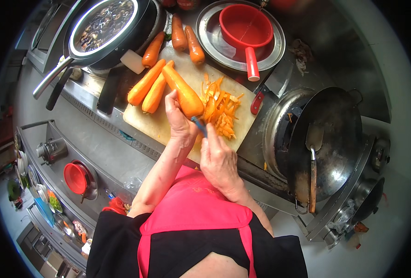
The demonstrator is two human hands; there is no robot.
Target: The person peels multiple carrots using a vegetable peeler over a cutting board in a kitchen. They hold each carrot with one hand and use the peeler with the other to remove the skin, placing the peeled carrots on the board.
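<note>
My left hand grips a large carrot, held tilted above the cutting board with its thick end towards me. In my right hand is a blue-handled peeler, its head at the carrot's thick end. A heap of orange carrot peelings lies on the board to the right. Two bright, smooth carrots, a front one and one beside it, rest at the board's left. Several darker carrots, such as this one, sit at the far edge.
A red-handled knife lies at the board's right edge. Farther back, a red dipper sits in a steel basin. To the right, a wok holding a spatula leans over a burner. A pan of dark pieces stands at upper left.
</note>
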